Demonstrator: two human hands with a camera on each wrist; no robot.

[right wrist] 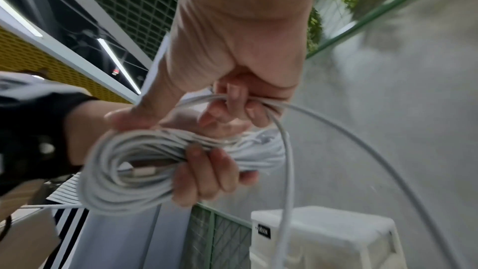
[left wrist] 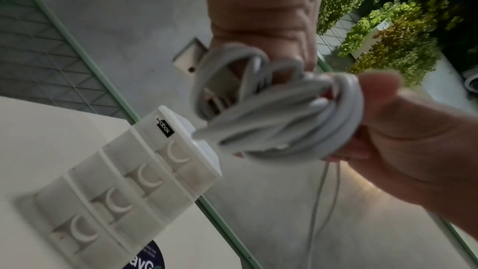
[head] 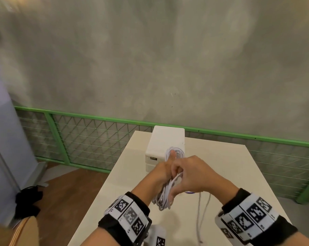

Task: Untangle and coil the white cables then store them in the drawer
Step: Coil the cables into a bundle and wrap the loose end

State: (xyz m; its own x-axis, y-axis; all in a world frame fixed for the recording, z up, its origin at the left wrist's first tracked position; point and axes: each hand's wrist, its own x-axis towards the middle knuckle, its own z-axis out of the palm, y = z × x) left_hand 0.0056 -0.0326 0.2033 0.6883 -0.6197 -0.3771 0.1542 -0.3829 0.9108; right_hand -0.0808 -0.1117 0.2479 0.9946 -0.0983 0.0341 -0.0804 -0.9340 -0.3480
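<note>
Both hands meet above the cream table (head: 125, 189). My left hand (head: 163, 173) grips a coil of white cable (head: 165, 197), thumb up against the loops; its fingers (right wrist: 207, 173) curl round the bundle (right wrist: 124, 171). My right hand (head: 187, 176) pinches a cable strand (right wrist: 261, 102) in its curled fingers against the coil (left wrist: 284, 114). Two loose strands (head: 201, 212) hang from the hands down to the table. A connector (right wrist: 145, 171) lies inside the loops. The white drawer unit (head: 165, 144) stands just behind the hands, its several drawers (left wrist: 124, 187) all closed.
A green wire-mesh fence (head: 89, 137) and a concrete wall (head: 167, 68) run behind the table. A black bag (head: 27, 201) lies on the wooden floor at the left, near a wooden chair edge (head: 20, 231). A purple sticker (head: 190, 192) shows under my right hand.
</note>
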